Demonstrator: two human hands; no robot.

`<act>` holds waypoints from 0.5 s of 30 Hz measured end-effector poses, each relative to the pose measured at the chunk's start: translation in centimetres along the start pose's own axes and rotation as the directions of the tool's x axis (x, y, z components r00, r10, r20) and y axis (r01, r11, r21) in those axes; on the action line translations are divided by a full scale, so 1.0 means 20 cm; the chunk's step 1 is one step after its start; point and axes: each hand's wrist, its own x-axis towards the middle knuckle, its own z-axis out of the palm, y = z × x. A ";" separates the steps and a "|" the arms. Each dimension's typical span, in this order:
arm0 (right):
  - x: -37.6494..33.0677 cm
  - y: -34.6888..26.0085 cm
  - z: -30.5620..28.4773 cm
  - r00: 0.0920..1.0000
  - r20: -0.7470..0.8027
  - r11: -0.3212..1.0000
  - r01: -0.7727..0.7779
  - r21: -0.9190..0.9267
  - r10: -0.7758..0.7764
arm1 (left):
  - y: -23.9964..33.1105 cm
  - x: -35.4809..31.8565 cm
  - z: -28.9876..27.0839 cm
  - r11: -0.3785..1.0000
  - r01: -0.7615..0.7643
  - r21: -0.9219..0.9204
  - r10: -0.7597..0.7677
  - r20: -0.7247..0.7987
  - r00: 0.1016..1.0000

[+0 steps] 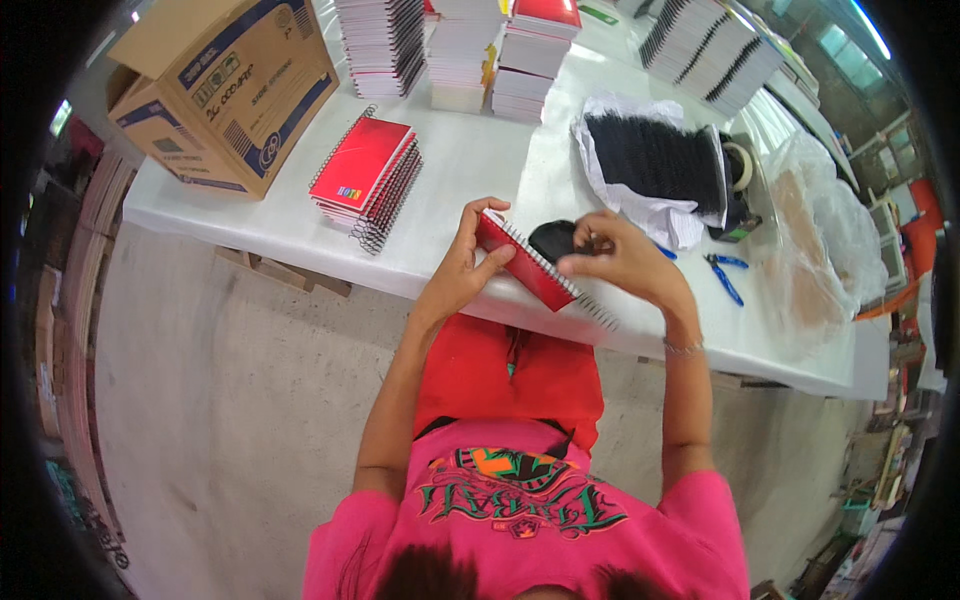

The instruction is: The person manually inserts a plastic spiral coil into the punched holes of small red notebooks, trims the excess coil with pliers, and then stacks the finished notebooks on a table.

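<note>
Head view: L hand (463,258) grips the small rectangular red-covered notebook (532,274), thumb on cover, fingers round its upper end. Notebook's tilted, held over near edge of the white-topped bench (470,160). Thin grey spiral coil (601,315) runs along its spine & pokes out past the lower R end, blurry there. R hand (632,262) is at the coil side, fingers curled, thumb twd coil; can't tell if it's pinching anything. Dark roundish object (550,240) just behind, partly hidden by R hand. To the R: blue-handled pliers (727,285), lying w/ handles apart; beyond, a heap of black spiral coils (655,160) on crumpled white paper (660,230), nr a clear plastic bag (845,220). L side: short stack of red spiral notebooks (365,165), nr an open brown cardboard box (235,110).
</note>
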 end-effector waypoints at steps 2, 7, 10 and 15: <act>0.01 0.00 -0.01 1.000 0.000 0.940 -0.024 0.340 0.026 | 0.03 0.04 0.00 1.000 -0.018 0.001 0.018 0.024 1.000; 0.05 -0.06 -0.01 0.999 -0.050 0.995 0.026 0.096 -0.022 | 0.04 0.03 0.01 0.999 -0.003 -0.041 0.004 0.027 1.000; 0.04 0.00 0.03 0.997 -0.074 0.989 0.036 0.143 -0.025 | 0.02 0.01 0.01 0.998 -0.021 0.055 0.017 0.063 0.998; 0.03 0.02 0.01 0.999 0.034 0.853 -0.010 0.522 -0.009 | 0.03 0.03 0.00 0.995 -0.041 0.085 0.037 0.046 0.998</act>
